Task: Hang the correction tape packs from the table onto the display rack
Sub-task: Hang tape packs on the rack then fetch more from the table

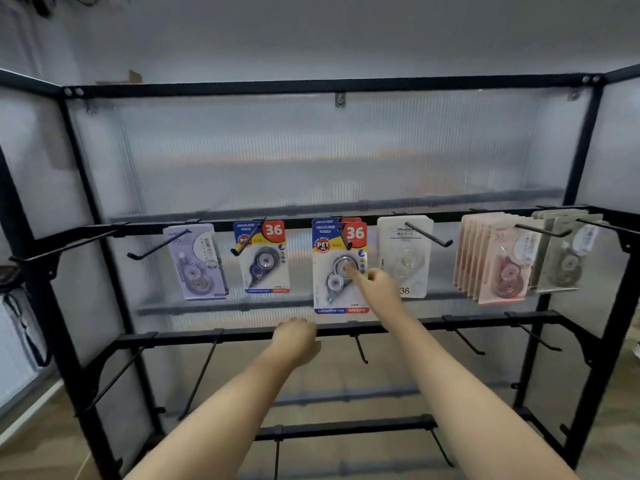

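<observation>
Display rack: one black metal frame with translucent ribbed panels behind and at the sides; three horizontal rails in view, upper, middle and lower.
Upper rail hooks: seven black pegs counted along the rail; the leftmost and the rightmost are bare.
Middle rail hooks: about six pegs, none carrying anything.
Pink packs: a bunch of roughly six correction tape packs on one hook, fanned one behind another; exact count hard to tell.
Grey-green packs: two or three on the next hook to the right, overlapping the pink ones' edge.
Blue packs, centre: at least two on one hook, a second card showing just behind the front one, each marked 36.
Blue pack, left of centre: one, marked 36, hanging alone.
Lilac pack: one, hanging tilted.
White pack: one, its lower part hidden behind the right hand.
Right hand: one, index finger stretched out with the tip touching the clear blister of the front centre blue pack, other fingers curled in, holding nothing.
Left hand: one, loosely curled, back of the hand up, at the middle rail just below the centre packs; whether it touches the rail cannot be told; nothing in it.
</observation>
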`<state>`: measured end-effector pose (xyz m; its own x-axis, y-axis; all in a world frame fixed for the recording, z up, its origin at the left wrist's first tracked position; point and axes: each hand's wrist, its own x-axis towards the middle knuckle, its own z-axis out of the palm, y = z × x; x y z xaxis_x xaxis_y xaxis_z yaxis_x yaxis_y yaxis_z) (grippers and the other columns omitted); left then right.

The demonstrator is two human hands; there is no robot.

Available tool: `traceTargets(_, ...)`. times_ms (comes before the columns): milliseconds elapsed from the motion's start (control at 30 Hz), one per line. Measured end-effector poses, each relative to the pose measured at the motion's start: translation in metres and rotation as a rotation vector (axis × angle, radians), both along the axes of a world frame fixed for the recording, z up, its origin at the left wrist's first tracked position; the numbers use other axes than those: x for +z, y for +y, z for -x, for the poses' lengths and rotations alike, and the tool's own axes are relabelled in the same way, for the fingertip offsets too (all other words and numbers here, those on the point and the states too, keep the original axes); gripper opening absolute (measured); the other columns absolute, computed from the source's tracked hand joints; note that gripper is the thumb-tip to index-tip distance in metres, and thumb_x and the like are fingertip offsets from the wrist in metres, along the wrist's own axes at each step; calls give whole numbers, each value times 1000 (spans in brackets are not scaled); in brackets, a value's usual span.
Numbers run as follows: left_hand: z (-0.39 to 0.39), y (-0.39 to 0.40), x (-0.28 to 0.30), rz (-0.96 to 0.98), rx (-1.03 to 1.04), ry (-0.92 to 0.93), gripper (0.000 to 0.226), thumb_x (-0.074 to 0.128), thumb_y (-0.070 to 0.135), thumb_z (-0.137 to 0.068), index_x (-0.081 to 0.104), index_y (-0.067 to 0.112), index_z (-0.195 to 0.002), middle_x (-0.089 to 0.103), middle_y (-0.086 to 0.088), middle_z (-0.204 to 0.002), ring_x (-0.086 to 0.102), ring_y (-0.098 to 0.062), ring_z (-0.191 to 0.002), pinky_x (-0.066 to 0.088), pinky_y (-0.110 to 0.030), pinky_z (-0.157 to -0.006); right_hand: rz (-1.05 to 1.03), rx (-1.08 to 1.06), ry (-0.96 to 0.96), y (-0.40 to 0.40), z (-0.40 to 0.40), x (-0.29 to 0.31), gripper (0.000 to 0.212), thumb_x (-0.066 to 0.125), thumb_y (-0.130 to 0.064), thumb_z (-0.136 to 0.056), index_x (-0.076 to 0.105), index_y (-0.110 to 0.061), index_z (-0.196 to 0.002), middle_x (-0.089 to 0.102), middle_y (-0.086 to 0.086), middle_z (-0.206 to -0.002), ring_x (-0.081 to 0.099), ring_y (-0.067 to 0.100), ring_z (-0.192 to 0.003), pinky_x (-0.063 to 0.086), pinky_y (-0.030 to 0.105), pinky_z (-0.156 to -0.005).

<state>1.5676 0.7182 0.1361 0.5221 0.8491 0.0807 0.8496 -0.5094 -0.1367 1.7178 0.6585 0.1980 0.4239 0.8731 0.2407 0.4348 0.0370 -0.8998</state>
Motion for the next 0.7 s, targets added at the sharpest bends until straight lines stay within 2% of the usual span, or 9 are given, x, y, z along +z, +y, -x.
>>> traceTargets(67, 1, 3, 2, 2, 6, -10, 31, 45, 31, -97, 58, 12, -119, 58, -8, -115, 54, -27, -105, 42, -35, -84, 68, -29, 17, 15, -4, 0, 54, 49, -64, -86, 54, -10, -82, 54, 5, -72, 49, 16, -64, 36, 26, -56)
traceTargets(133, 2, 5, 5, -4, 2, -10, 30, 45, 31, -98, 57, 11, -117, 58, -9, -115, 53, -28, -106, 41, -37, -86, 106, -50, 66, 28, -5, -4, 62, 47, -69, -83, 57, -8, -87, 59, 10, -81, 54, 21, -74, 40, 30, -64)
traceTargets(233, 5, 4, 6, -7, 19, 20, 30, 45, 30, -98, 57, 11, -118, 58, -11, -115, 52, -28, -107, 41, -38, -89, 141, -48, 68, 34, 2, -17, 47, 50, -58, -90, 53, -12, -77, 56, 8, -78, 52, 21, -71, 38, 29, -63)
traceTargets(300, 12, 3, 5, -13, 42, 58, 30, 46, 29, -98, 56, 11, -120, 58, -11, -117, 51, -29, -110, 40, -39, -92, 193, 6, -51, 33, 10, -37, 34, 53, -47, -92, 59, -14, -87, 61, 6, -89, 56, 25, -88, 40, 28, -71)
traceTargets(367, 26, 2, 5, -22, 81, 82, 31, 46, 27, -98, 56, 12, -123, 57, -11, -120, 51, -29, -112, 41, -39, -92, 306, 61, -198, 26, 25, -52, 32, 55, -40, -92, 57, -11, -106, 59, 4, -102, 57, 25, -101, 42, 29, -75)
traceTargets(467, 59, -2, 10, -53, 159, 100, 29, 47, 25, -97, 56, 11, -121, 56, -10, -119, 51, -28, -110, 43, -38, -90, 381, 127, -412, 24, 56, -54, 18, 55, -33, -91, 54, -15, -94, 56, 2, -90, 57, 20, -85, 41, 26, -59)
traceTargets(533, 91, -6, 19, -65, 196, 105, 29, 47, 26, -97, 57, 12, -120, 57, -11, -121, 52, -28, -112, 44, -37, -90, 364, 172, -559, 27, 88, -47, 18, 55, -30, -88, 56, -13, -90, 57, 4, -85, 60, 24, -85, 41, 27, -57)
traceTargets(600, 129, -12, 31, -73, 245, 129, 31, 45, 26, -97, 56, 13, -123, 57, -10, -125, 52, -28, -117, 43, -37, -92, 329, 248, -699, 31, 131, -44, 20, 54, -26, -87, 58, -11, -98, 58, 6, -93, 60, 26, -93, 45, 28, -65)
traceTargets(700, 202, -32, 40, -69, 370, 186, 35, 42, 26, -98, 51, 12, -129, 52, -10, -133, 46, -28, -123, 38, -37, -96, 267, 389, -863, 31, 214, -44, 29, 52, -20, -91, 55, -11, -118, 57, 8, -118, 55, 25, -108, 46, 31, -78)
